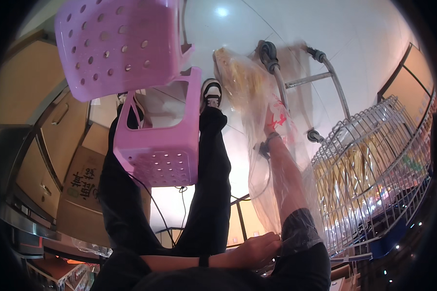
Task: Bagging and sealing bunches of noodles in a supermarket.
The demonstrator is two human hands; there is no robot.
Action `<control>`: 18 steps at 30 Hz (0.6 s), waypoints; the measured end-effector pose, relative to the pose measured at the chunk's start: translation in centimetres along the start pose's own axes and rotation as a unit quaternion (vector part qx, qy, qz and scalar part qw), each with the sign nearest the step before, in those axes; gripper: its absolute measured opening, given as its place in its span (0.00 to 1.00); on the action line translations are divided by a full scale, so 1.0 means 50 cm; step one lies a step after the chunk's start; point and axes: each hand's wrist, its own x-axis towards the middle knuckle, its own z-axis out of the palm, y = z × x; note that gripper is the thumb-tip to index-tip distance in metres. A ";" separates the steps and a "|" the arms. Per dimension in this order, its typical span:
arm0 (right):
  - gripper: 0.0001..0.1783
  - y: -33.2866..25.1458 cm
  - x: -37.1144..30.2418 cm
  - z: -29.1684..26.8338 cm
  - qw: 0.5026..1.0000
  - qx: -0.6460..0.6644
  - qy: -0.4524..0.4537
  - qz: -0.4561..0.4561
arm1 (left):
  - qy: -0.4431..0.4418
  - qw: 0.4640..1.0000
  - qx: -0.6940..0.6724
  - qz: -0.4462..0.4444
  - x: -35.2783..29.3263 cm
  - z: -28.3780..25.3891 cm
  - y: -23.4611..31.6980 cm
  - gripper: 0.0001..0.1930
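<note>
A long clear plastic bag point(257, 160) with red print is drawn over my right forearm up to about the elbow. Deep inside it is my right hand point(272, 119), reaching forward; the film and print blur its fingers. Yellowish stuff point(243, 77), of a kind I cannot make out, fills the bag's far end near the floor. My left hand point(258, 250) lies across my body at the right elbow, its fingers closed on the bag's gathered edge.
Pink plastic stools point(155, 143) with holes stand between and ahead of my legs. On the right is a wire cart basket point(374, 179) with yellow sticks in clear wrapping; a metal wheeled frame point(308, 80) stands ahead. Cardboard boxes point(82, 189) and wooden cabinets point(58, 121) line the left.
</note>
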 end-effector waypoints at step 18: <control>0.23 -0.146 -0.267 -0.086 0.981 0.177 -0.022 0.076 | -0.130 0.991 -0.008 -0.019 -0.034 0.039 0.064 0.10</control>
